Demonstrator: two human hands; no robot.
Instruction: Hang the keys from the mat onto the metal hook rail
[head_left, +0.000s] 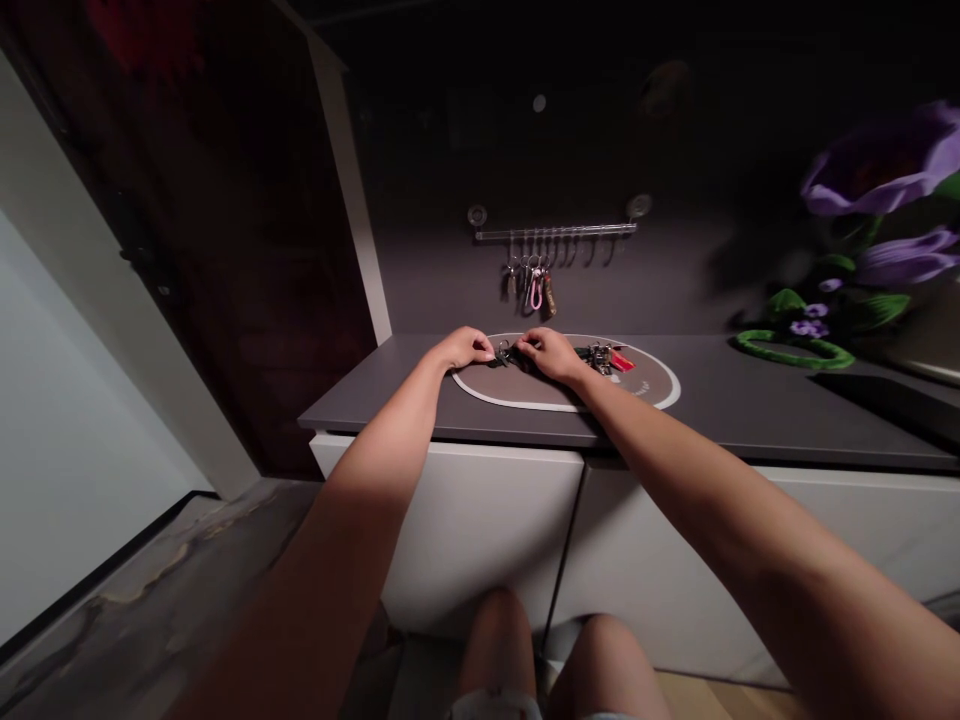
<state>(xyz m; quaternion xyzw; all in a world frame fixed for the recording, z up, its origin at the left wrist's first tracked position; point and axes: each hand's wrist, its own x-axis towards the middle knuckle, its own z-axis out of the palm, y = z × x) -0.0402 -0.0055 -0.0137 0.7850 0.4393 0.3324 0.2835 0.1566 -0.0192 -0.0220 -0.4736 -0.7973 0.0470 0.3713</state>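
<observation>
Both my hands rest over an oval brown mat (525,393) with a white rim. My left hand (466,348) is pinched on a small dark piece by a metal key ring (504,352) at the mat's left part. Just right of that ring, my right hand (550,352) has its fingers closed on something dark that I cannot make out. Beyond my right hand lie a bunch of keys (601,357) and a red tag (622,361). On the wall above, a clear rail (555,233) with hooks bears several keys and a pink key loop (536,290).
The grey counter (712,400) tops white cabinets (480,520). At the right stand purple flowers (877,175) with a green ring (795,350) and a dark flat object (885,400). A dark door (217,250) is on the left. My knees are below the counter.
</observation>
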